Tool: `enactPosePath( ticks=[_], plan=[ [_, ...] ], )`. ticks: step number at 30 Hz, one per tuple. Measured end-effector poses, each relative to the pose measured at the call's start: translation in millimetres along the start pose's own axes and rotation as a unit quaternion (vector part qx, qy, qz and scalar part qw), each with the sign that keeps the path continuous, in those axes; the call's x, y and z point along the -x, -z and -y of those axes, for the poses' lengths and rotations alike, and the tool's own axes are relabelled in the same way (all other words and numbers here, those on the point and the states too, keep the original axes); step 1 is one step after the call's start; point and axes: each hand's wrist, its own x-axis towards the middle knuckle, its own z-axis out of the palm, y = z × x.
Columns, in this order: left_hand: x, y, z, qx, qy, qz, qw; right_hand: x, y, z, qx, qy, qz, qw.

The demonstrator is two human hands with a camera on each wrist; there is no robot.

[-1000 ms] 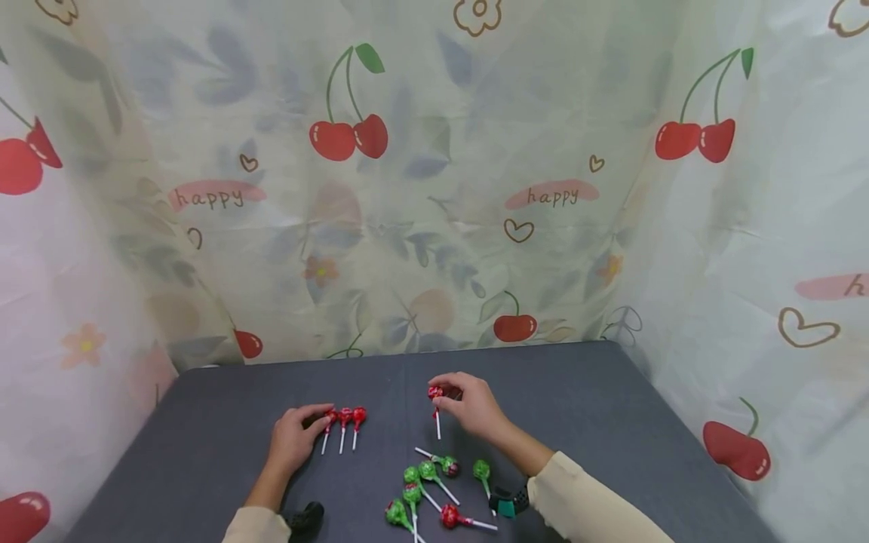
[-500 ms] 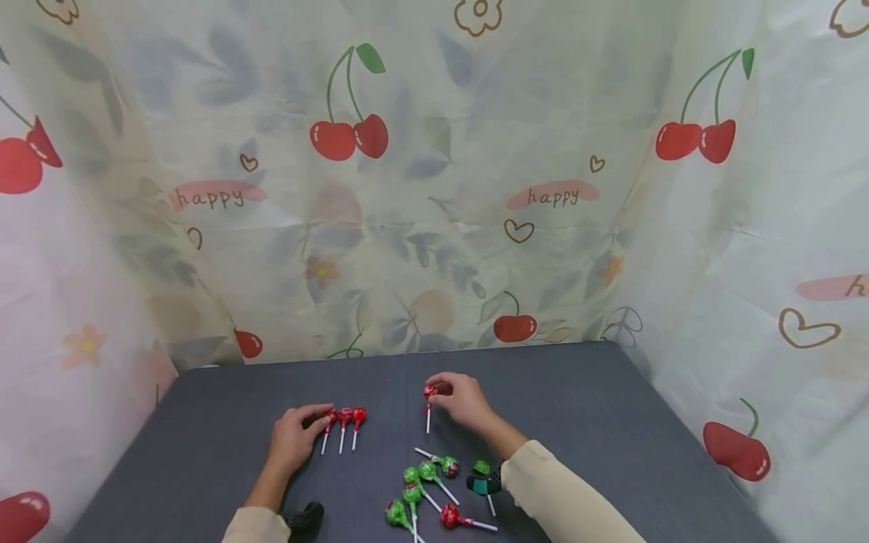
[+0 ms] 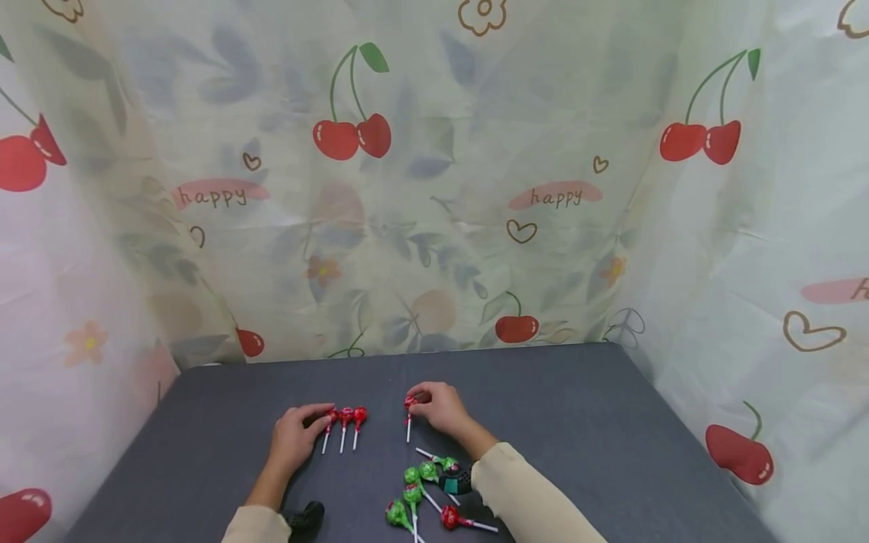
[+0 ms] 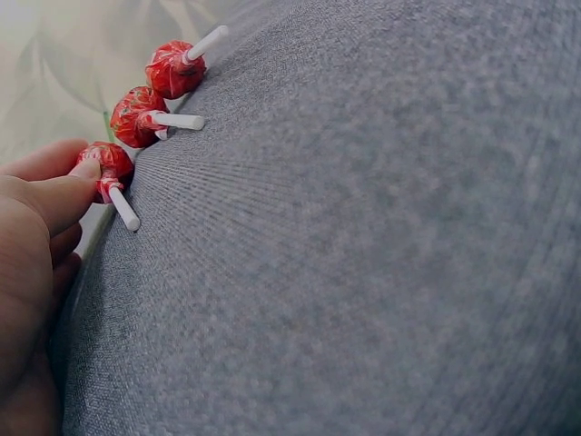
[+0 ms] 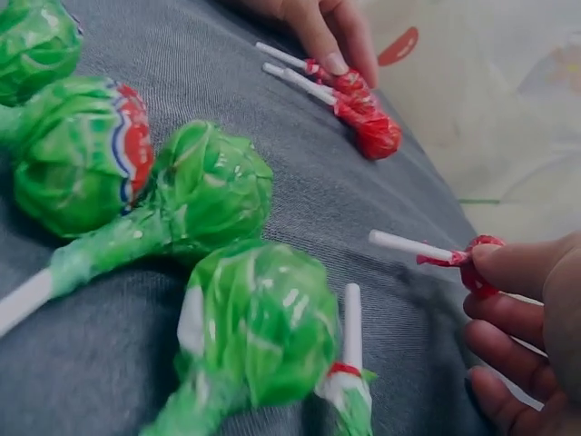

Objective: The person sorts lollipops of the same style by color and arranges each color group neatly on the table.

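In the head view, three red lollipops stand side by side in a row at the left of the table, sticks toward the person. My left hand [image 3: 292, 439] pinches the leftmost red lollipop [image 4: 111, 165] by its wrapped head, thumb and fingers on either side. Beside it are the middle one [image 4: 138, 118] and the far one [image 4: 175, 69]. Right of that row, my right hand [image 3: 443, 409] holds another red lollipop [image 5: 479, 265] by the head between thumb and fingers, its white stick [image 3: 409, 431] pointing toward the person.
Several green lollipops [image 3: 412, 494] lie in a loose cluster at the near middle of the dark grey table [image 3: 577, 422], some partly covered by the right wrist's band [image 3: 456, 483]. Among them lies one red lollipop [image 3: 451, 516]. A patterned curtain [image 3: 421, 226] surrounds the table's back and sides.
My right hand has carried its red lollipop leftward, closer to the row, and its sleeve and wrist band now cover more of the green lollipops. The left hand has stayed put.
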Motion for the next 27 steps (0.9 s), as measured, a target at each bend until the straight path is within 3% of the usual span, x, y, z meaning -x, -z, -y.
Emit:
enactPosePath(
  ticks=[27],
  plan=[
    [0.7,0.7,-0.6,0.003,0.008,0.005,1.0,-6.1,-49.1,30.7,0.016,-0.021,0.003,0.9997]
  ],
)
